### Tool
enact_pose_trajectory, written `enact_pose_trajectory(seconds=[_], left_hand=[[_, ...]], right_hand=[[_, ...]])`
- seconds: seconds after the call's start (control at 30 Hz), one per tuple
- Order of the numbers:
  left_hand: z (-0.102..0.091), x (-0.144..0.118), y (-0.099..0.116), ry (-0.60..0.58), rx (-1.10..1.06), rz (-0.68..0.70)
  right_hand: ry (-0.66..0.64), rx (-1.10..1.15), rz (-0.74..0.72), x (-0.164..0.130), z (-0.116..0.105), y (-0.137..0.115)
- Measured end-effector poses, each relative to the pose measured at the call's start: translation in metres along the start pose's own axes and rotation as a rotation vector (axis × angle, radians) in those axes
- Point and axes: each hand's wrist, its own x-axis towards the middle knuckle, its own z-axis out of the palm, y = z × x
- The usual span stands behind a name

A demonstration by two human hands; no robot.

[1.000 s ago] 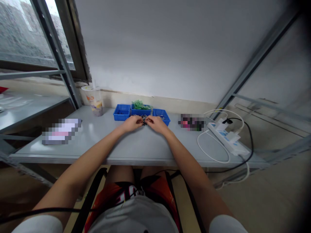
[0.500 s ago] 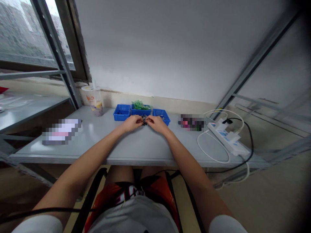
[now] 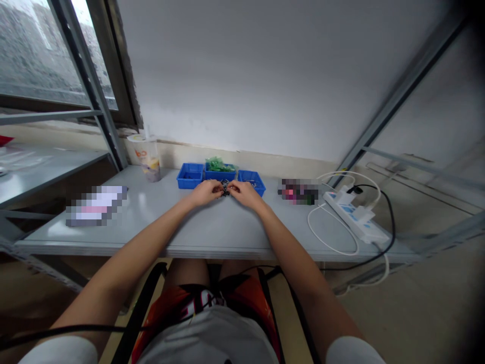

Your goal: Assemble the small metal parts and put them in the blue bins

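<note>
My left hand (image 3: 208,191) and my right hand (image 3: 243,192) meet at the middle of the grey table (image 3: 223,230). The fingers of both are curled in and pinched close together over a small cluster of dark and shiny metal-looking pieces (image 3: 225,187). What each hand pinches is too small to make out. Just beyond them stand three blue trays: the left tray (image 3: 190,183) with dark contents, the middle tray (image 3: 220,176) with green plastic bags (image 3: 217,164), and the right tray (image 3: 259,189) with small shiny bits, partly hidden by my right hand.
A plastic drink cup (image 3: 150,162) with a straw stands at the back left. Nearer on the left lies a blurred-out flat object (image 3: 96,206). To the right are a blurred-out dark item (image 3: 298,192), a white power strip (image 3: 354,217) with plugs, and looping cables (image 3: 311,230).
</note>
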Motion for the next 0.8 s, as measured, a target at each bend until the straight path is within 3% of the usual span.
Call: enact_pose_trajectory(seconds=[0.8], left_hand=[[-0.0037,0.0002,0.0019,0.063,-0.013,-0.015]], right_hand=[[-0.019,-0.019,-0.01,-0.0006,0.0014,0.0048]])
